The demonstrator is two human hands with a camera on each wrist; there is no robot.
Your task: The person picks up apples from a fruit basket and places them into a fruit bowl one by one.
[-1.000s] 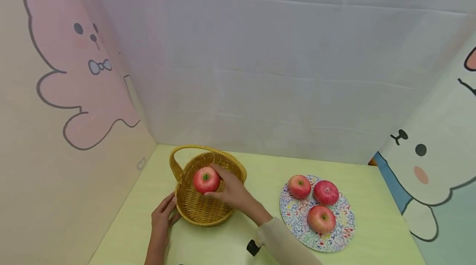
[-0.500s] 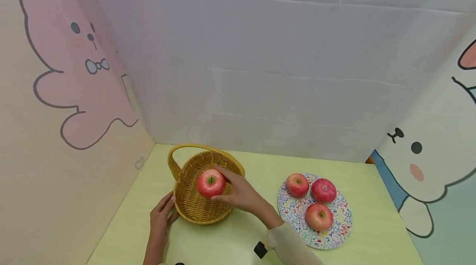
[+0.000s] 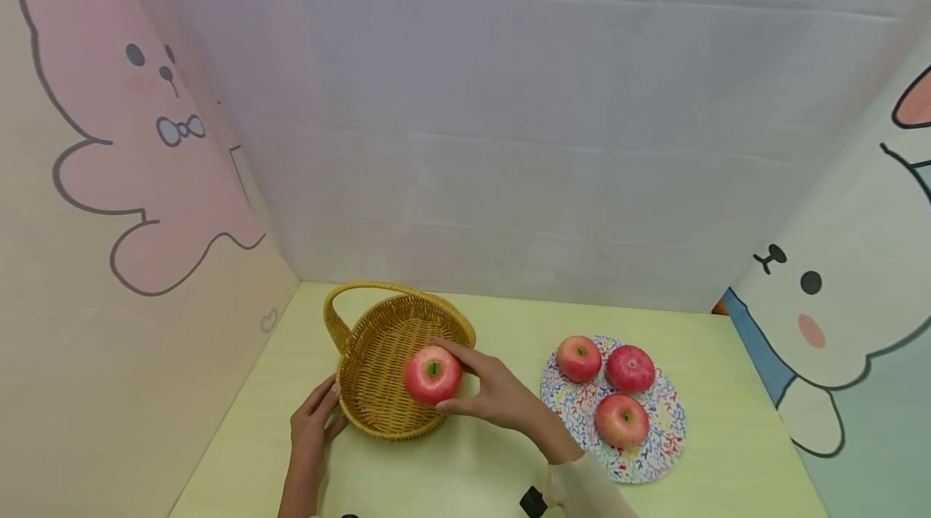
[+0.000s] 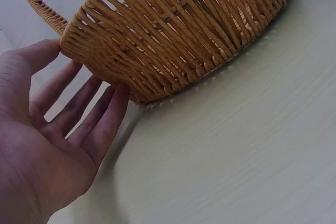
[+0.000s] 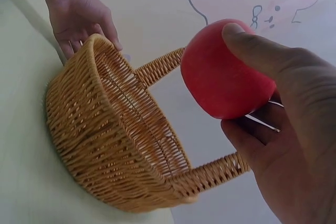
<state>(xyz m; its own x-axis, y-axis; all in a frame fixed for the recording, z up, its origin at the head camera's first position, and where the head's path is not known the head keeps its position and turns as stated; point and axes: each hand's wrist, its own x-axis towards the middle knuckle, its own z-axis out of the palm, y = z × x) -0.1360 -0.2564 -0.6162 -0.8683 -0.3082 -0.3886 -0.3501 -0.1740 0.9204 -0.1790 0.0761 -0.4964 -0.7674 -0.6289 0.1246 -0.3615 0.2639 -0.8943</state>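
My right hand (image 3: 502,397) pinches a red apple (image 3: 432,375) between thumb and fingers, raised over the right front part of a wicker basket (image 3: 378,368). In the right wrist view the apple (image 5: 226,72) is held clear of the basket (image 5: 105,140), whose inside shows only woven cane. My left hand (image 3: 311,421) touches the basket's left side. Seen from the left wrist, that hand (image 4: 58,119) has its thumb at the rim and its fairly straight fingers against the wall of the basket (image 4: 173,35).
A round patterned plate (image 3: 662,453) to the right carries three apples (image 3: 622,421). The basket's arched handle (image 3: 334,324) leans toward the back left. A pale wall (image 3: 509,138) rises behind the yellow table (image 3: 502,324), with cartoon-printed walls at both sides.
My right hand has drawn the apple to the right and nearer to me, from above the basket's middle toward its right front rim. The left hand stays at the basket's side.
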